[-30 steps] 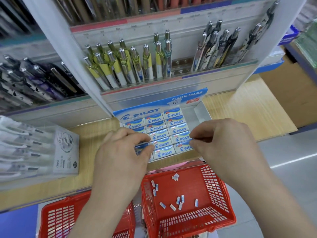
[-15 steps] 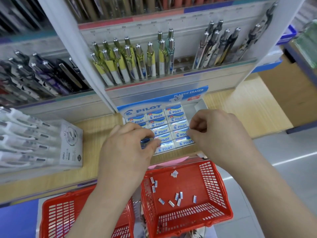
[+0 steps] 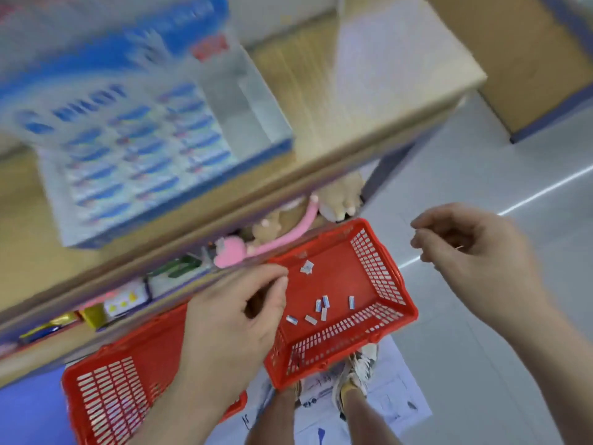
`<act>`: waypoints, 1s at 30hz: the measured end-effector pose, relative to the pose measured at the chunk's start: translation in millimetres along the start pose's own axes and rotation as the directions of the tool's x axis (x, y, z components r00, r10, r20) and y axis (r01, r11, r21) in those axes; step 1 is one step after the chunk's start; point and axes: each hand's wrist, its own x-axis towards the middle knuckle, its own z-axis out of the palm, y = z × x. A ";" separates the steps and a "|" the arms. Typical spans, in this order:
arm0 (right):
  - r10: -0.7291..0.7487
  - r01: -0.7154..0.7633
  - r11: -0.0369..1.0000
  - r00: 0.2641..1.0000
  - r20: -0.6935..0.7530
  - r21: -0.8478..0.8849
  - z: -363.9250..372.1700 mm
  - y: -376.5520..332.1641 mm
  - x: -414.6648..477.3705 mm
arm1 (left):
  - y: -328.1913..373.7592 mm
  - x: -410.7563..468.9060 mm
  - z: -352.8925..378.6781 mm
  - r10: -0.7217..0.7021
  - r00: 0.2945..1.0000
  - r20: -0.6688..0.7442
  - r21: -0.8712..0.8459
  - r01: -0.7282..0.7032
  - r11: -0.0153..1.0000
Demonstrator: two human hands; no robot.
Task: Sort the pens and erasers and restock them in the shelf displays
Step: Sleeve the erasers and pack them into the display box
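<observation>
Loose erasers (image 3: 321, 308) in red basket (image 3: 408, 311) just right of left hand (image 3: 236, 319); right hand (image 3: 476, 252) farther; both loosely curled, seemingly empty.

The right basket (image 3: 375, 264) and the left basket (image 3: 106, 390) are red, with rows of little holes. The erasers (image 3: 322, 308) are white and blue. Upper left, the eraser box (image 3: 128, 139) is blue and white. The fluffy toy (image 3: 231, 255) is pink.

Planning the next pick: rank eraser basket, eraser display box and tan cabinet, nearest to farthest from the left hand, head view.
From the left hand:
1. Eraser basket, at its fingers.
2. Eraser display box, shelf top, left.
3. Tan cabinet, far upper right.
</observation>
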 end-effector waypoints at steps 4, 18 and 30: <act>0.149 -0.140 0.986 0.982 0.114 -0.087 42.8 114.7 4.3 | -80.6 -29.3 98.1 -0.208 0.945 0.254 0.178 0.166 0.970; 0.464 -0.191 0.794 0.803 0.374 -0.577 315.9 445.4 71.1 | -394.7 -96.9 412.3 -0.409 0.605 0.683 0.576 -0.102 0.811; 0.574 -0.356 0.769 0.749 0.330 -0.531 422.9 505.4 86.5 | -447.4 -80.4 449.4 -0.244 0.829 0.503 0.473 -0.027 0.881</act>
